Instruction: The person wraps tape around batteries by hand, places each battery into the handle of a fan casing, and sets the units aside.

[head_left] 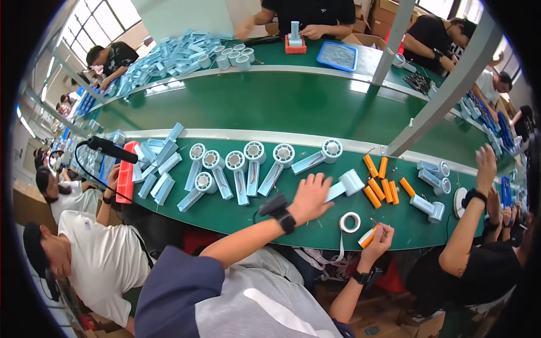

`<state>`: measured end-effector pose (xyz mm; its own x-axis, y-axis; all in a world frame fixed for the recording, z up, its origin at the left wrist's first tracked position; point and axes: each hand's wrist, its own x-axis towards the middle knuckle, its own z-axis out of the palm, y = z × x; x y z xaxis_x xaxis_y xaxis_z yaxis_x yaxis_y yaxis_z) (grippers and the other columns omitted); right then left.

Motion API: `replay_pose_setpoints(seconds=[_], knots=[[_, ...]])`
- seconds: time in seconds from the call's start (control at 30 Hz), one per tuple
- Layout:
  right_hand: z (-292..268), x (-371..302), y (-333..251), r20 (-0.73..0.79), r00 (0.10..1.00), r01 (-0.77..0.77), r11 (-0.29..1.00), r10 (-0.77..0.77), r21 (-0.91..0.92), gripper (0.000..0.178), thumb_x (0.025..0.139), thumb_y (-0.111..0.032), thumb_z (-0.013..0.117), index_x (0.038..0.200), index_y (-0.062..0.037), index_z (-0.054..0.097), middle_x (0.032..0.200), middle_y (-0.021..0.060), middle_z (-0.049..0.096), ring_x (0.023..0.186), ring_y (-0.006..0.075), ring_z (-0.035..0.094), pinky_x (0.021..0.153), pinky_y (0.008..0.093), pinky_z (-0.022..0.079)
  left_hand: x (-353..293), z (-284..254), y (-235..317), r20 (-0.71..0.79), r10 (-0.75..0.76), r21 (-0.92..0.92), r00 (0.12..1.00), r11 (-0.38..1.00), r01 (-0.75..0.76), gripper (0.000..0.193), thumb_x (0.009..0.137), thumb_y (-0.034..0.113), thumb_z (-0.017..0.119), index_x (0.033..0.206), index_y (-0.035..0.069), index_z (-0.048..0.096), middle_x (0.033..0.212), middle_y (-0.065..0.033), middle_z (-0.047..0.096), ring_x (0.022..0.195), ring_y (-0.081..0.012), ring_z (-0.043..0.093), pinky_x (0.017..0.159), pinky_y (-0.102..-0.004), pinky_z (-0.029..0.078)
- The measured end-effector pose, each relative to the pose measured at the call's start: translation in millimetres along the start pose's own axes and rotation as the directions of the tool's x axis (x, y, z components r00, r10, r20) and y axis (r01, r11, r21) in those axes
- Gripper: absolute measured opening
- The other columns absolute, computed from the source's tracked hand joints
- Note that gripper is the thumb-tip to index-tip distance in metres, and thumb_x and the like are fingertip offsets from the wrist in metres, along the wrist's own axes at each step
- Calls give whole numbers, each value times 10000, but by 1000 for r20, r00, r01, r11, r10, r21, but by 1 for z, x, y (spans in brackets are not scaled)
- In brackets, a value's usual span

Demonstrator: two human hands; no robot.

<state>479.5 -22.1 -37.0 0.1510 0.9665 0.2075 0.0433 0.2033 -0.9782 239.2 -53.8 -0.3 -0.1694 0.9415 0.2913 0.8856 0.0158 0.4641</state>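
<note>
My left hand (311, 198) is over the green table with its fingers spread. Just right of its fingertips lies a light-blue plastic fan housing (350, 182) with a round head and a handle; I cannot tell whether they touch. My right hand (381, 240), near the table's front edge, is closed around an orange cylindrical battery (366, 239) with a white band. Between the hands lies a roll of white tape (349, 222), its loose strip hanging over the edge. Several more orange batteries (383, 190) lie beyond my right hand.
Several light-blue housings with round fan heads (235, 161) lie in a row to the left, beside loose blue shells (160, 158) and a red tray (125, 174). More housings (434, 208) lie at right, near a co-worker's raised arm (470, 211). A grey post (439, 84) slants across the right.
</note>
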Motion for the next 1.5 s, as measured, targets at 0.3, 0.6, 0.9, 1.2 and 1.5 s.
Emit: replay_pose_setpoints(seconds=[0.3,0.6,0.9,1.2,1.5], knots=[[29,-36,-37,81,982,-184,965,171,186,175,1041,-188,521,998,-21,548,924,30,566,798,71,532,722,219,445,-60,-52,-20,579,-452,-487,679,476,732,298,914,276,644,898,-21,632,799,-214,687,742,-397,672,595,-471,511],[94,-64,-17,184,981,135,915,-68,-381,360,1059,-254,402,1104,59,575,1068,190,584,961,308,554,891,423,447,-63,-21,-33,-307,228,-75,924,962,-262,156,754,256,664,784,104,643,969,-91,680,1027,-289,626,904,-426,488],[100,-36,-12,-191,939,-285,958,286,34,429,1047,-334,487,1214,52,575,1114,141,603,984,237,586,863,359,484,1,-30,-74,191,736,-20,650,664,-747,366,650,375,795,920,158,679,993,-51,643,977,-247,570,863,-456,424],[129,-61,-40,-187,962,-170,974,197,151,326,1072,-309,453,1147,-5,545,1026,89,589,887,156,577,785,294,490,13,-77,-75,654,367,-265,662,930,-253,229,779,246,714,923,94,622,748,-88,638,745,-284,643,636,-394,505],[170,-50,-33,-161,957,-206,954,243,217,262,1079,-265,450,1144,-19,512,985,66,587,801,88,554,681,234,463,-15,-77,-72,342,449,-138,826,893,-428,135,808,201,704,864,83,671,1095,-103,646,1061,-244,593,942,-399,462]])
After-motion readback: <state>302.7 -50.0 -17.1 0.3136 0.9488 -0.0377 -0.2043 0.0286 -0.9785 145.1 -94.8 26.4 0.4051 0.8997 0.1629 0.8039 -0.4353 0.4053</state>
